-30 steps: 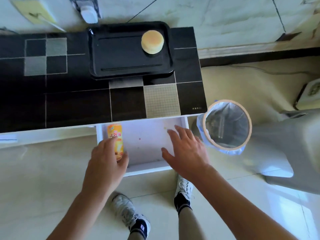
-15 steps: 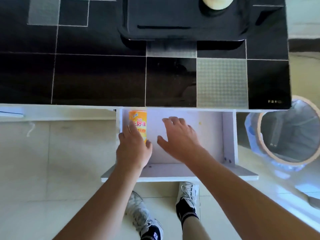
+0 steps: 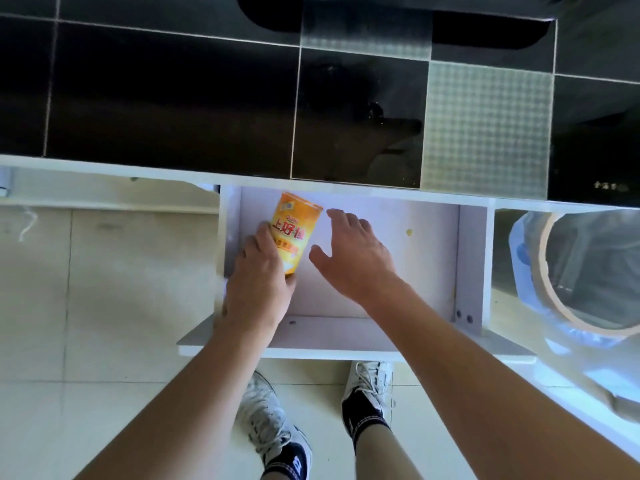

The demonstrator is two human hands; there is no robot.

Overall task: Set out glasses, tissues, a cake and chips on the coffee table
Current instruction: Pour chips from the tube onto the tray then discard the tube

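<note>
My left hand (image 3: 258, 284) grips the lower part of the orange chips can (image 3: 294, 230), fingers and thumb curled around its body. The can is tilted, its top leaning away from me toward the rear of the open white drawer (image 3: 471, 265), in the drawer's left portion. Whether its base touches the drawer floor, I cannot tell.

My right hand (image 3: 353, 258) hovers just beside the can on its right, fingers extended and slightly spread, thumb apart. It holds nothing and does not touch the can.

The drawer projects from beneath the black tiled coffee table (image 3: 173, 98). A small yellowish crumb (image 3: 409, 232) lies on the drawer floor, well apart from both hands. A lined waste bin (image 3: 568, 271) stands right of the drawer. My sneakers (image 3: 266, 417) are visible on the floor below.
</note>
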